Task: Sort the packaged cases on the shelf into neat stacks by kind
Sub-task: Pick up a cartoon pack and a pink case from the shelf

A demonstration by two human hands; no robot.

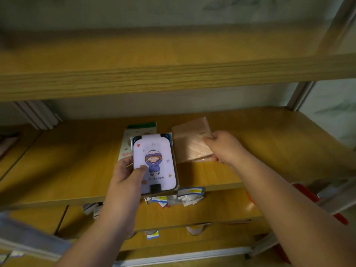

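Under the left hand (128,173), a lilac cartoon-print case (154,162) lies on a small stack at the shelf's (57,170) front edge, thumb pressed on its face, fingers curled round its left side. A white patterned case (128,139) pokes out behind it. Just right of that stack, the right hand (221,147) pinches a pinkish wrapped pack (189,139) by its near corner. Sorting looks midway: next, probably, square each pile and keep the kinds apart. The shelf is yellowish wood-grain board; loose labelled packets (185,197) clutter the tier below the hands, an upper board overhangs.
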